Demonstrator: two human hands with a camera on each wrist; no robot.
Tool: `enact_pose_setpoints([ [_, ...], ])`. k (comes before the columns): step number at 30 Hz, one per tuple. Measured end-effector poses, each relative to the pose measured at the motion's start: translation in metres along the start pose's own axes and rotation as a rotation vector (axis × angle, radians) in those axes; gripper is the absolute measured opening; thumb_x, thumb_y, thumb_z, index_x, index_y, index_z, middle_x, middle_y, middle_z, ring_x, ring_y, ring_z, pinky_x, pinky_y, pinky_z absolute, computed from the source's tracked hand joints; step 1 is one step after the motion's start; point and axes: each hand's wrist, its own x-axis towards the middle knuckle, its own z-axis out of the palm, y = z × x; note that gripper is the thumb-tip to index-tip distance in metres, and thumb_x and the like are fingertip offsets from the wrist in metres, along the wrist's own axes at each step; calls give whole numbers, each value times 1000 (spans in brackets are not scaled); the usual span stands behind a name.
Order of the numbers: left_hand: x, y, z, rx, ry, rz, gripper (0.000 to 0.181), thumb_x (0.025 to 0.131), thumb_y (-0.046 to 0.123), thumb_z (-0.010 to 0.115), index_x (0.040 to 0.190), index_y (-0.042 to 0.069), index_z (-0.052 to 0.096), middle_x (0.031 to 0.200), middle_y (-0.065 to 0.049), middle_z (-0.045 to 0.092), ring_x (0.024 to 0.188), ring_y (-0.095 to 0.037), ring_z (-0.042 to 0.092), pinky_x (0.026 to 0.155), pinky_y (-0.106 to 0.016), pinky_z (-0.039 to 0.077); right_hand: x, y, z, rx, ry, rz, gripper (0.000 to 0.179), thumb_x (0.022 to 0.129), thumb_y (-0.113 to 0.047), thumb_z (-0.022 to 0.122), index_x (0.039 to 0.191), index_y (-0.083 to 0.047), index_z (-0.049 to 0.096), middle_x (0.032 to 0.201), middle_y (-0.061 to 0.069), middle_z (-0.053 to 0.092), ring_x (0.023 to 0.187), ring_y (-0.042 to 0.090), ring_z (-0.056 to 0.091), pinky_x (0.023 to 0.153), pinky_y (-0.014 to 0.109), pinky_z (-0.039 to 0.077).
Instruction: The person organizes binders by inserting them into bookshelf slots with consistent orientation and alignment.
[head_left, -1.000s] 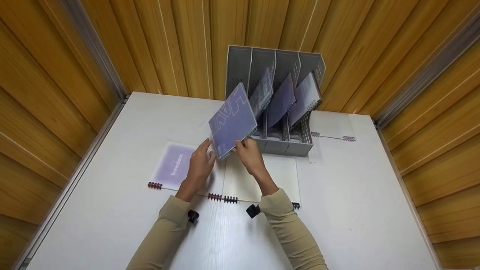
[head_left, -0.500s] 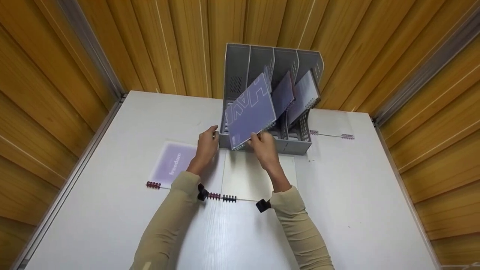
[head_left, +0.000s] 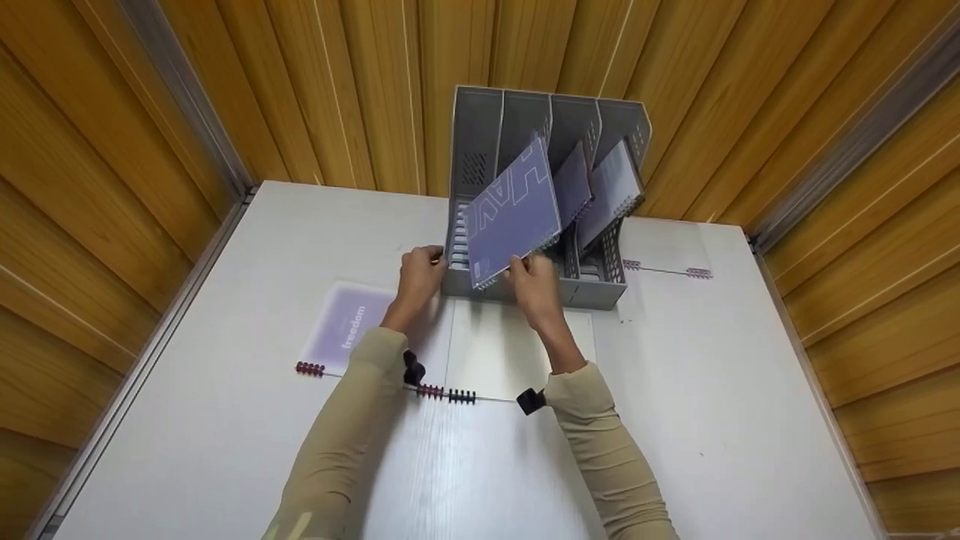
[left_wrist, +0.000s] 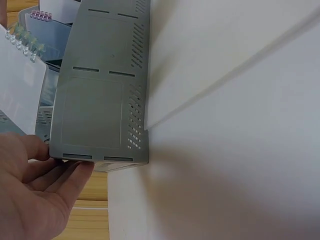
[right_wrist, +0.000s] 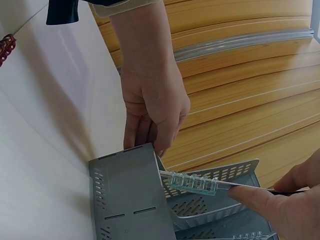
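My right hand [head_left: 536, 289] pinches the lower edge of a purple spiral notebook [head_left: 514, 210] with large outlined letters on its cover. The notebook leans, tilted, over the left part of a grey file organizer [head_left: 477, 124]; whether its lower edge touches the organizer, I cannot tell. At the organizer's front left corner, my left hand [head_left: 420, 281] grips the side wall, thumb on the inner side and fingers outside in the left wrist view. Clear binding rings [right_wrist: 192, 183] line the held notebook's edge in the right wrist view. Other notebooks, a dark purple one [head_left: 574, 187] and a pale one [head_left: 613, 191], lean in compartments further right.
On the white table [head_left: 225, 420], a purple "freedom" notebook [head_left: 352, 322] lies left of the organizer. A cream notebook [head_left: 487, 352] lies in front of it, and a whitish one [head_left: 667, 247] to its right. Wood-patterned panels [head_left: 360, 90] stand behind and at both sides.
The purple notebook has moved right and away from me, over the organizer, in my right hand. My left hand has left the notebook and taken hold of the organizer's front left corner.
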Motion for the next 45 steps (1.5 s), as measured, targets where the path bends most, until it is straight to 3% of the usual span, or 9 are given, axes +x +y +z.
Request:
enact_pose_setpoints([
  [10,1,-1,1,-7,-10,-28,29,93,4,62,119,-6,72,115,-20,73,107,-28,71,90,-40,56,14,4,11,-106,62,1,25,101,-4,49,106,9,70,80,4,61,65,8,47,57,21,40],
  [18,3,-4,-2,0,1,-11,29,92,6,63,118,-3,73,113,-18,74,105,-27,72,88,-40,57,36,4,24,-212,37,-7,25,105,-10,47,93,3,63,82,13,63,72,15,60,61,26,43],
  [20,3,-4,-2,1,5,-8,29,92,5,63,118,-3,73,113,-18,74,105,-26,71,88,-40,57,41,2,27,-266,37,-20,27,106,-11,47,82,-3,58,73,9,59,66,16,59,58,27,41],
  [22,2,-4,-2,-1,5,-8,29,92,6,62,117,-3,74,113,-17,74,105,-26,71,88,-40,56,48,2,31,-311,51,-39,31,105,-10,48,74,-9,51,66,3,53,58,13,49,55,27,38],
  [28,2,-5,-1,6,9,9,27,92,7,62,114,0,76,110,-15,75,101,-25,72,85,-40,57,62,10,49,-408,76,-48,35,102,-6,49,68,-13,45,63,-1,44,58,15,42,55,27,33],
  [32,3,-7,-2,-5,18,7,26,92,6,63,114,0,76,111,-15,75,101,-24,72,83,-40,58,68,19,66,-365,21,1,28,104,-6,47,76,-10,49,68,0,44,61,15,42,57,27,34],
  [36,4,-6,-4,-8,17,2,28,92,6,64,118,-1,74,115,-17,73,104,-26,72,85,-40,58,74,29,76,-189,-42,105,19,106,-5,44,96,2,59,79,5,51,67,15,47,61,26,40],
  [40,4,-6,-2,4,4,6,27,94,6,64,117,-1,74,113,-16,74,104,-26,72,84,-40,58,80,38,77,-18,-94,232,27,107,-4,43,124,11,58,103,18,61,91,24,62,83,30,54],
  [45,2,-6,-1,14,4,18,27,93,6,62,116,0,75,112,-14,74,103,-25,72,82,-41,58,87,37,73,42,-116,329,34,108,-4,42,133,15,53,121,33,58,115,41,61,99,43,51],
])
